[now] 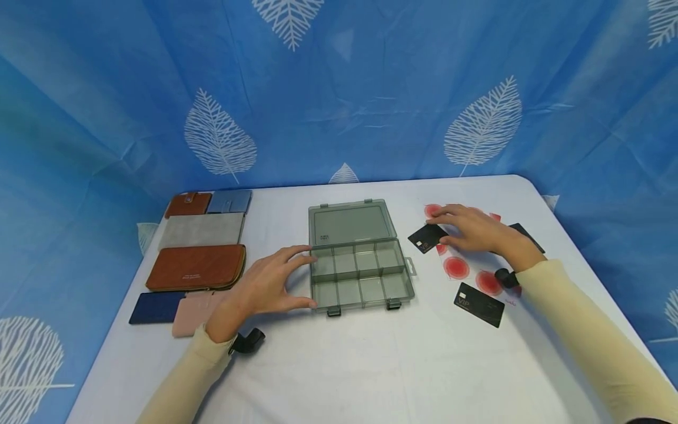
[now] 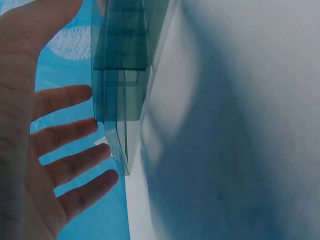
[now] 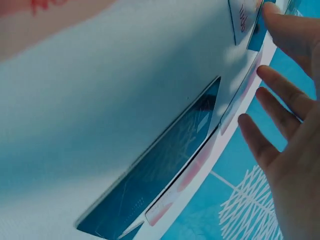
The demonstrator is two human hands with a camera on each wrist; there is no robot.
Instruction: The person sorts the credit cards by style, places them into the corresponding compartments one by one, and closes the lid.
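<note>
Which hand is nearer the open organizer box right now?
Left. The left hand touches the organizer box at its left end; the right hand is off to its right, over the black card.

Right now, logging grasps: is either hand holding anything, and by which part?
Nothing is gripped. The left hand touches the clear grey plastic compartment box at its left edge; the right hand lies flat over a black card.

My left hand (image 1: 270, 282) lies low, fingers (image 2: 75, 131) straight and spread, thumb apart | my right hand (image 1: 471, 228) reaches forward palm down, fingers (image 3: 280, 107) extended and relaxed | both forearms in cream sleeves, wrists level
</note>
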